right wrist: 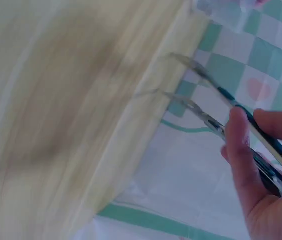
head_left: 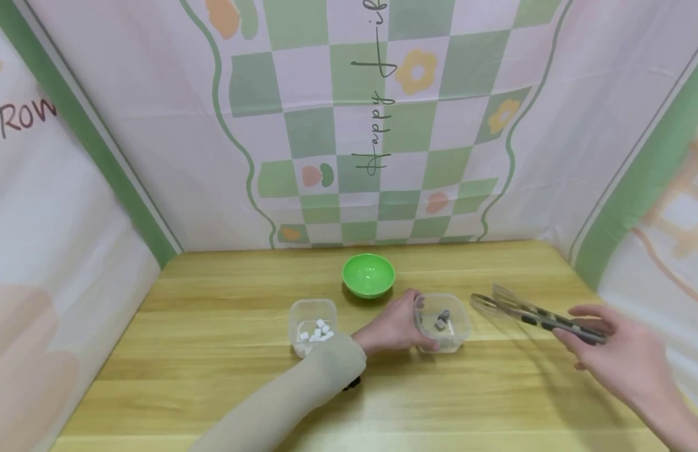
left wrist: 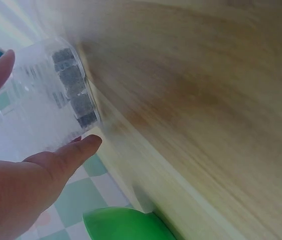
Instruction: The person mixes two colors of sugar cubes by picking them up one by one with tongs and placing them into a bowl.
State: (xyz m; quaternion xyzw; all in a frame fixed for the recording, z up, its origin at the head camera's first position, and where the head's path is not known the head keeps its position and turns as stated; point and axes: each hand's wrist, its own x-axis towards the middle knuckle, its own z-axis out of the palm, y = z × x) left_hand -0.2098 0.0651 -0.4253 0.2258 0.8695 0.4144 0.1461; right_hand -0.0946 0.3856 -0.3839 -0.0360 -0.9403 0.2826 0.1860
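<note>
My left hand (head_left: 395,324) grips the side of a clear plastic container (head_left: 459,329) on the table. Inside it lie several dark grey cubes (head_left: 441,322); the left wrist view shows the cubes (left wrist: 71,80) along the container's bottom, with thumb and fingers on either side of its walls. To the right, my right hand (head_left: 628,351) holds metal tongs (head_left: 532,317) with dark handle parts between thumb and fingers. In the right wrist view the two arms of the tongs (right wrist: 206,115) are spread apart with nothing between their tips, raised above the table.
A green bowl (head_left: 368,285) stands behind my left hand. Left of that hand, a second clear container (head_left: 313,309) holds several white cubes (head_left: 319,329), partly hidden by my left sleeve (head_left: 304,389). Patterned cloth (head_left: 405,125) hangs behind the wooden table (head_left: 213,339) and at both sides.
</note>
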